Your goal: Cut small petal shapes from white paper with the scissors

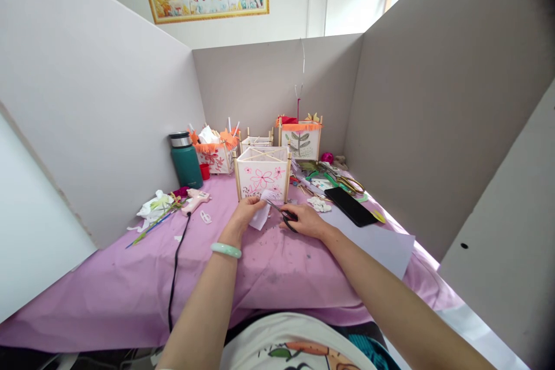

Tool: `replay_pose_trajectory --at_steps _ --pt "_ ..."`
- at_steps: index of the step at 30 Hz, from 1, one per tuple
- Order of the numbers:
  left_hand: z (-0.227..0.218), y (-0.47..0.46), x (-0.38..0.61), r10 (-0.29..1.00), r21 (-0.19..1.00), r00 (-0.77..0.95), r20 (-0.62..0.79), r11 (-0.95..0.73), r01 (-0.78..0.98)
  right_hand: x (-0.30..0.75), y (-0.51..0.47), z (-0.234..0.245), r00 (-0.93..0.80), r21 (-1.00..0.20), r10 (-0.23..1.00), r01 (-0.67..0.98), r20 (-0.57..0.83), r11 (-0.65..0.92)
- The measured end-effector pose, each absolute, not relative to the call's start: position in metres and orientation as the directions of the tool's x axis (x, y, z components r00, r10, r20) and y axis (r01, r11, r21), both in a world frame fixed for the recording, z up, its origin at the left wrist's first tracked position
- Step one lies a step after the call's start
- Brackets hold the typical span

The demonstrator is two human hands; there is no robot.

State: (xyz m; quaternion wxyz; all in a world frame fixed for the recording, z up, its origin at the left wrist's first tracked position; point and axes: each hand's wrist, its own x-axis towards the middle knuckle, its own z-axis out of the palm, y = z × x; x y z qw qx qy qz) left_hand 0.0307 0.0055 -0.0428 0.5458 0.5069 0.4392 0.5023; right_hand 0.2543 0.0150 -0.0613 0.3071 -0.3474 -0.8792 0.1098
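My left hand [248,211] pinches a small piece of white paper [260,218] over the middle of the table. In my right hand [303,221] is a pair of black-handled scissors [289,218], fingers closed round the handles. The blades point left and reach the paper's right edge; whether they are cutting into it is too small to tell. Just behind both hands stands a white paper lantern [262,176] with wooden corner sticks and pink flowers drawn on its front. The paper's upper end overlaps the lantern's lower front in view.
A green bottle [186,162] and a pink glue gun [196,201] with a black cord [176,266] lie left. Other decorated lanterns [300,141] stand behind. To the right are a black phone [350,206], gold-handled scissors [350,184] and a white sheet [381,245]. Grey partitions [277,69] enclose the table.
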Motion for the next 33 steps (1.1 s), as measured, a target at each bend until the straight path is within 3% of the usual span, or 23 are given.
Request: replay_pose_trajectory --at_steps 33 --pt "-0.0439 0.0063 0.0305 0.993 0.992 0.115 0.020 -0.006 -0.128 0.2556 0.0190 -0.0651 -0.554 -0.422 0.694 0.551 0.460 0.720"
